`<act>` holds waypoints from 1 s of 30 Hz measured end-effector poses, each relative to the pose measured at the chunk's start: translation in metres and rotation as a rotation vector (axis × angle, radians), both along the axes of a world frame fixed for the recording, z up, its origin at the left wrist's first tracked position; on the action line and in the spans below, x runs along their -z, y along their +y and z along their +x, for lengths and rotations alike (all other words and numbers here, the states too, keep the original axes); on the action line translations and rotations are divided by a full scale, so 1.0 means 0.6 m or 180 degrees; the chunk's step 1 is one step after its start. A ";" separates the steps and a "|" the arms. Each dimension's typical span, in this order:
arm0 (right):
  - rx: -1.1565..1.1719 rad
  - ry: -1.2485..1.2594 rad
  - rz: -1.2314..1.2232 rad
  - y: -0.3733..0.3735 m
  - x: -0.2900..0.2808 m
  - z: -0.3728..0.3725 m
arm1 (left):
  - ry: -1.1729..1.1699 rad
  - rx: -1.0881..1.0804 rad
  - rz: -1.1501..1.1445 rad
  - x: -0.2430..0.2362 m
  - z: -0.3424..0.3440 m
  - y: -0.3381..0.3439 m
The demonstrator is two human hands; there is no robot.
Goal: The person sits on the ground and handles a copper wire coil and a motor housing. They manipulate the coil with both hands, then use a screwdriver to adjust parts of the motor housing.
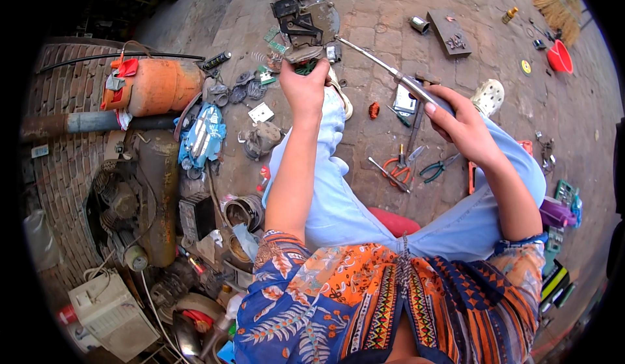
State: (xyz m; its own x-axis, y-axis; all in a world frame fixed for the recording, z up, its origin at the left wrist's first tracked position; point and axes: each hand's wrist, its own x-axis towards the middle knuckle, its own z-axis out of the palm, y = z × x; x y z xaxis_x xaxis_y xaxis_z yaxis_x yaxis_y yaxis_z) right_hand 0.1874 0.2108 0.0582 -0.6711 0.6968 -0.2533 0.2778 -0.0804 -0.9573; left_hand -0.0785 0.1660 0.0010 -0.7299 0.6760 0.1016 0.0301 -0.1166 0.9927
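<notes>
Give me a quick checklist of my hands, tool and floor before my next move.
1. Right hand gripping the long tool: ok.
2. Left hand bearing on the dark assembly: cannot tell, it overlaps the near edge.
3. Tool tip touching the assembly: cannot tell, shows beside it.
4. Gloves worn: not ok, both hands bare.
5. Floor between the legs free of tools: not ok, green-handled pliers lie there.

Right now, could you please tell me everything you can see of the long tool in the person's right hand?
The long tool has a slim, straight, shiny, metal-looking shaft that widens toward a thicker grip, partly hidden by the right hand holding it. It slants up and leftward in the view, its narrow tip close to the dark assembly; whether they touch, I cannot tell.
</notes>
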 end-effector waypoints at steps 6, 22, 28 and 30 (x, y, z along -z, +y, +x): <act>-0.0064 0.0351 -0.0815 0.004 0.006 0.003 | 0.0538 -0.0058 0.0076 0.016 -0.012 0.002; 0.0064 0.0021 0.1247 0.007 0.039 -0.023 | 0.1640 0.0160 -0.0374 0.003 0.020 -0.005; -0.0039 -0.1035 0.2786 0.010 0.033 -0.013 | -0.0340 0.0673 -0.0364 0.004 0.029 -0.006; 0.0156 -0.0530 0.2554 0.020 0.038 -0.012 | -0.0963 0.0979 -0.0289 0.003 0.009 -0.006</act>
